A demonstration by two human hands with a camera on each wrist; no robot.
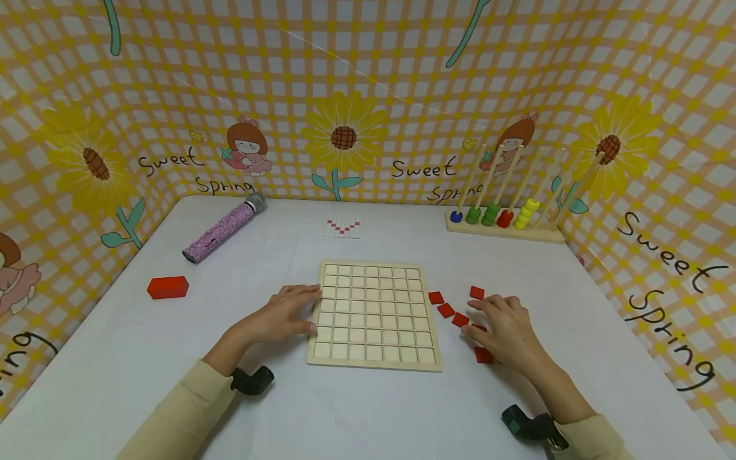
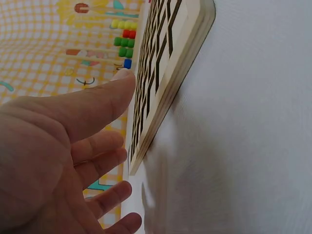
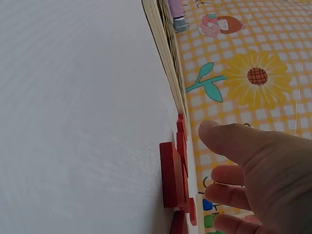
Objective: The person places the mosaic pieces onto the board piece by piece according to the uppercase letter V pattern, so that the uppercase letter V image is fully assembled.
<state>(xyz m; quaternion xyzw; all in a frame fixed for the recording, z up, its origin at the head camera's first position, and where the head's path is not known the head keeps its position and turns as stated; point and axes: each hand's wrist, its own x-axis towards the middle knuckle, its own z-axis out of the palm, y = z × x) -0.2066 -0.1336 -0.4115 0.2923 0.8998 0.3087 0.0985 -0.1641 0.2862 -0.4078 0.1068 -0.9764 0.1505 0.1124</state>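
In the head view, the wooden grid board (image 1: 370, 316) lies between the two hands, its squares bare; the left hand (image 1: 282, 316) is at its left edge, thumb and fingers spread and holding nothing, though whether the fingertips touch the wood I cannot tell; the right hand (image 1: 508, 326) is just beyond the board's right side, loosely bent over scattered red tiles (image 1: 446, 310), some lying between it and the board, one above its fingers and one below its thumb; in the left wrist view, the relaxed thumb and fingers reach alongside the board's edge, palm free; in the right wrist view, thumb and fingers stand apart with nothing between them, the tiles beside them and the board's edge farther off.
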